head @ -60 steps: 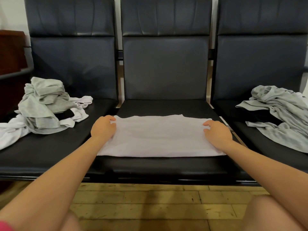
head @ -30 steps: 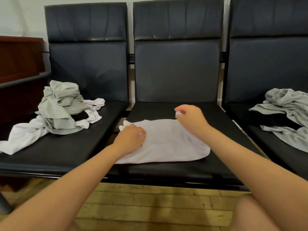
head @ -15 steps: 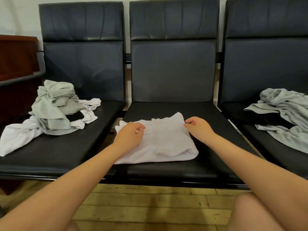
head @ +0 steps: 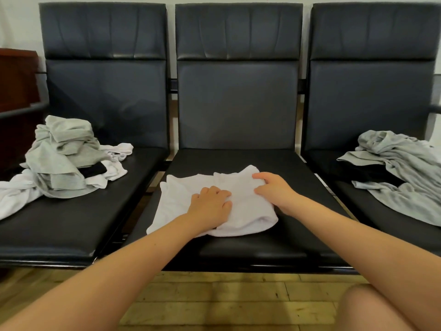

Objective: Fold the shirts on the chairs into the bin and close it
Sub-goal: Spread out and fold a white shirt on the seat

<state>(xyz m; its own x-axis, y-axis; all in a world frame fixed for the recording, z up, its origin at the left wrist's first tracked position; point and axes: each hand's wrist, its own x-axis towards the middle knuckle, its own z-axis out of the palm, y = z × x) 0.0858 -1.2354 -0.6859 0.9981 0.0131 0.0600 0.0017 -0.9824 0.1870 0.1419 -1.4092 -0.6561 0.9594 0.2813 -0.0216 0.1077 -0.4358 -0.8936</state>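
A white shirt (head: 241, 211), folded into a small rectangle, lies on the seat of the middle chair (head: 238, 161). My left hand (head: 210, 206) presses down on the middle of the shirt, fingers bent over the cloth. My right hand (head: 274, 189) rests on the shirt's right upper part, fingertips touching the folded-over layer near its far edge. A heap of grey and white shirts (head: 64, 161) sits on the left chair. Loose grey shirts (head: 401, 173) over something black lie on the right chair. No bin is in view.
Three dark padded chairs stand side by side against a pale wall. A dark red wooden cabinet (head: 16, 77) stands at the far left. Wooden floor (head: 214, 299) runs below the seats, and my right knee (head: 372, 309) shows at the bottom right.
My right hand brought the shirt's right side over to the left, halving its width. Both hands have moved inward and now lie on top of the folded shirt.
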